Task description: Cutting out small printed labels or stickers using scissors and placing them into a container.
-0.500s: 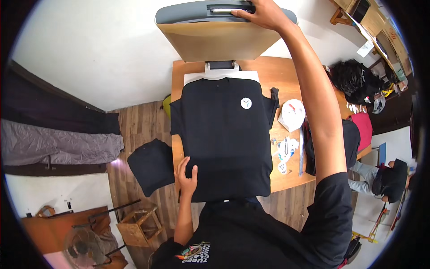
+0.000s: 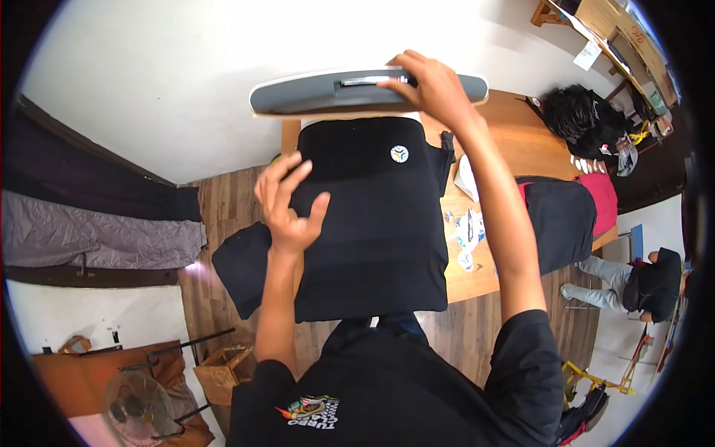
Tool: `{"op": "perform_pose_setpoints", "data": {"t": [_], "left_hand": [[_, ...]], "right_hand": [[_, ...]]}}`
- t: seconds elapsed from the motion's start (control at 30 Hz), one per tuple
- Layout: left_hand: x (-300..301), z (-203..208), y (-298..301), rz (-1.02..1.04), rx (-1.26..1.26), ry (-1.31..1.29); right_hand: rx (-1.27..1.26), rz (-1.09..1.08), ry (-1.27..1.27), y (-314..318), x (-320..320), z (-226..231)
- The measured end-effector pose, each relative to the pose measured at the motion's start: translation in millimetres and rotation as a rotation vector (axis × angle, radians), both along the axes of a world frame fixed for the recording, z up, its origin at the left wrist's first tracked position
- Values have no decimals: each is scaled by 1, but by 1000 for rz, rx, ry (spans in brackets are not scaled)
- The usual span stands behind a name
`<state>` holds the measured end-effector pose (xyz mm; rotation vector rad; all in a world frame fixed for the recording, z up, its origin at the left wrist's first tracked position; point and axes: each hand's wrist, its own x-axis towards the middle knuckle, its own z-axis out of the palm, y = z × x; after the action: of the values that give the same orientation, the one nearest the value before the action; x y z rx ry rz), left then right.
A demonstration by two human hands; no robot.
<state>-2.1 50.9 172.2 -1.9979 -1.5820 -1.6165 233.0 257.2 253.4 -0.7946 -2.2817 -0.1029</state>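
A black T-shirt [image 2: 365,231] is spread over the lower plate of a heat press, with a round white sticker-like print [image 2: 399,154] at its upper right. Beyond the shirt's far end, the press's grey lid [image 2: 298,97] is raised but tipped forward, so its underside is mostly hidden. My right hand [image 2: 441,93] is closed around the handle [image 2: 361,81] on that lid. My left hand [image 2: 289,212] hovers by the shirt's left edge, fingers spread and nothing held.
On the wooden table [image 2: 477,279] right of the press lie a white bag [image 2: 465,179] and round cut-outs [image 2: 465,259]. Folded dark cloth [image 2: 558,223] lies further right. Another black garment [image 2: 242,272] hangs at left. A person [image 2: 648,287] is at far right; a fan [image 2: 138,406] stands lower left.
The lid has swung down toward me with my right hand on its handle, hiding its tan underside. My left hand has moved from the shirt's near left edge farther forward.
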Motion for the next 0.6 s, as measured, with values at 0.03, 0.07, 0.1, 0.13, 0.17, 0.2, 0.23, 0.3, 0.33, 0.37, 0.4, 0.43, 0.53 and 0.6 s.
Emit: {"op": "perform_pose_setpoints", "data": {"t": [0.03, 0.07, 0.1, 0.13, 0.17, 0.2, 0.23, 0.3, 0.33, 0.37, 0.4, 0.43, 0.53, 0.6], "left_hand": [[-3, 17, 17, -14, 40, 26], [-5, 35, 29, -5, 77, 59], [0, 48, 40, -8, 77, 106], [5, 55, 49, 14, 78, 161], [8, 60, 56, 4, 27, 222], [10, 64, 59, 6, -32, 285], [15, 69, 66, -82, -83, 361], [27, 62, 80, -220, -170, 427], [33, 56, 86, -292, -232, 431], [37, 45, 93, -319, -224, 451], [43, 35, 98, -332, -249, 470], [49, 22, 92, -343, -268, 448], [55, -13, 73, -350, -360, 389], [58, -38, 63, -343, -366, 409]], "right_hand": [[-26, -59, -34, -17, -1, 6], [-55, -98, -61, -32, -5, 12], [-71, -138, -88, -46, 0, 13], [-100, -157, -101, -58, 2, 9], [-75, -143, -93, -62, 6, -2], [-73, -124, -73, -67, 7, -14], [-71, -111, -36, -74, 14, -22], [-58, -112, 10, -84, 27, -37], [-49, -125, 20, -86, 32, -44], [-32, -125, 36, -88, 36, -53], [-47, -121, 45, -85, 41, -61], [-43, -122, 45, -92, 45, -74], [-86, -137, 11, -119, 55, -111], [-65, -155, -7, -129, 57, -136]]}}
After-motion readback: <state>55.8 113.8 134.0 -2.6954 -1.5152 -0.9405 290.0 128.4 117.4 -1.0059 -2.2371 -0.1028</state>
